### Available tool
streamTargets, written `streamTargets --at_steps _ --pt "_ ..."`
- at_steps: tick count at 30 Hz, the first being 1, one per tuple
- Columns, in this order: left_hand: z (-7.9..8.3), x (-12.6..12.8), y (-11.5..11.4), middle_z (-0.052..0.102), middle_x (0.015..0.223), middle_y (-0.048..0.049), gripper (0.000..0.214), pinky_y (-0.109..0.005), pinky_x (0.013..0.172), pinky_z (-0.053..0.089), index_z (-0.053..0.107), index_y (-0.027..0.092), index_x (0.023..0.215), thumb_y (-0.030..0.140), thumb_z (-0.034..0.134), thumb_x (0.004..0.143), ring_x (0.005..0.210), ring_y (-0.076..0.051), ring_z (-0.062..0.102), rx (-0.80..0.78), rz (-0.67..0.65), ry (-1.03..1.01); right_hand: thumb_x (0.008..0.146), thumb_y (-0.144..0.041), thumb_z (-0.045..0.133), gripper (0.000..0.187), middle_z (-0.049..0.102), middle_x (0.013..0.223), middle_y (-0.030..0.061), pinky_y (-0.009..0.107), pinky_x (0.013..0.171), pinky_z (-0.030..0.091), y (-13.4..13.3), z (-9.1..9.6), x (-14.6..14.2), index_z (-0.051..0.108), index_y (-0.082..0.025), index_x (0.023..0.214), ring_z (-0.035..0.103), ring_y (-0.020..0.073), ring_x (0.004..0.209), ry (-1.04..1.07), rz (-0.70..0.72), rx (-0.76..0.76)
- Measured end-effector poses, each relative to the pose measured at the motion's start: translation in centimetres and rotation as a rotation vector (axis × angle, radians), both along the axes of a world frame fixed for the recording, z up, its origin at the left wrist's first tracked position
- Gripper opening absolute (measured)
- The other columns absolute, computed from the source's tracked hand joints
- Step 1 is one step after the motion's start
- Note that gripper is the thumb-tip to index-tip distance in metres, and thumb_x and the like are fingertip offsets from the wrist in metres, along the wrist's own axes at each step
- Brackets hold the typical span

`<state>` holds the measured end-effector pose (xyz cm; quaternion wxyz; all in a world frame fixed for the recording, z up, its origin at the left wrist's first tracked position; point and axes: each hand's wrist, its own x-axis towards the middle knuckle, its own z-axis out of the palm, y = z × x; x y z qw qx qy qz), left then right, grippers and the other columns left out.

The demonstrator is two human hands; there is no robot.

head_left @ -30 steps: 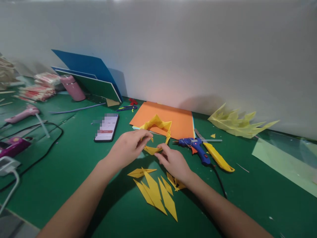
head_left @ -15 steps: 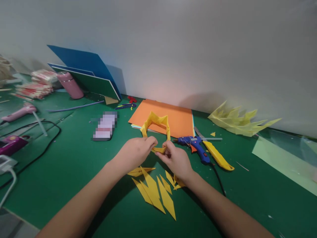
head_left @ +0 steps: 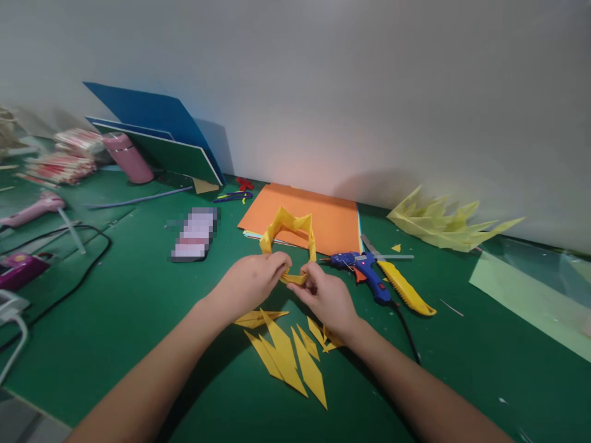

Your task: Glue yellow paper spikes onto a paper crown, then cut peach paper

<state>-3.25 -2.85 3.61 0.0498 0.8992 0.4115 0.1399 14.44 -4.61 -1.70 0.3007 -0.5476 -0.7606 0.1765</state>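
A ring of folded yellow paper [head_left: 295,223] with pointed corners is held above the green table. My left hand [head_left: 256,280] pinches its near edge from the left. From the right, my right hand [head_left: 329,295] grips the same edge, fingers closed close to the left ones. The exact fingertip contact is partly hidden. Below both hands lie several cut yellow paper pieces [head_left: 310,369], pointed and diamond-like. Just right of the ring rests a blue hot glue gun [head_left: 367,271] with a glue stick in its back. Beside it is a yellow-handled utility knife [head_left: 406,289].
Orange paper sheets [head_left: 300,197] lie behind the ring. A pale yellow spiky paper piece [head_left: 438,224] and a light green sheet [head_left: 521,301] are at right. At left are a phone [head_left: 194,235], a pink bottle [head_left: 128,159], a pink glue gun [head_left: 34,210] and cables.
Both hands keep their hold on the paper ring, with only a very slight shift. The whole view has moved a little; the other things stay in place.
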Motion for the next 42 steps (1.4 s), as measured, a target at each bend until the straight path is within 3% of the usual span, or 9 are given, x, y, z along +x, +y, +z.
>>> streamTargets --at_steps 17,23,42 --pt "0.09 0.16 0.16 0.06 0.069 -0.0012 0.025 -0.026 0.058 0.04 0.054 0.016 0.093 0.018 0.029 0.093 0.058 -0.015 0.055 -0.12 0.091 -0.026 0.08 -0.034 0.061 0.017 0.056 0.054 -0.0051 0.021 0.047 0.03 -0.01 -0.1 0.0 0.049 -0.022 0.084 0.056 0.0155 0.049 -0.001 0.005 -0.001" --pt "-0.18 0.06 0.25 0.061 0.073 -0.0022 0.024 -0.026 0.06 0.04 0.053 0.018 0.092 0.018 0.03 0.092 0.065 -0.017 0.057 -0.133 0.091 -0.038 0.08 -0.032 0.062 0.017 0.055 0.054 -0.0055 0.021 0.046 0.03 0.09 -0.09 0.04 0.049 -0.022 0.084 0.055 0.0149 0.048 -0.01 -0.003 0.003" --pt "0.66 0.35 -0.09 0.051 0.056 0.0036 0.021 -0.024 0.054 0.037 0.055 0.017 0.09 0.018 0.033 0.092 0.048 -0.013 0.05 -0.241 0.137 -0.057 0.08 -0.032 0.061 0.018 0.052 0.051 -0.0062 0.02 0.045 0.03 0.16 -0.14 0.07 0.046 -0.022 0.081 0.055 0.0146 0.046 0.006 -0.011 0.047"
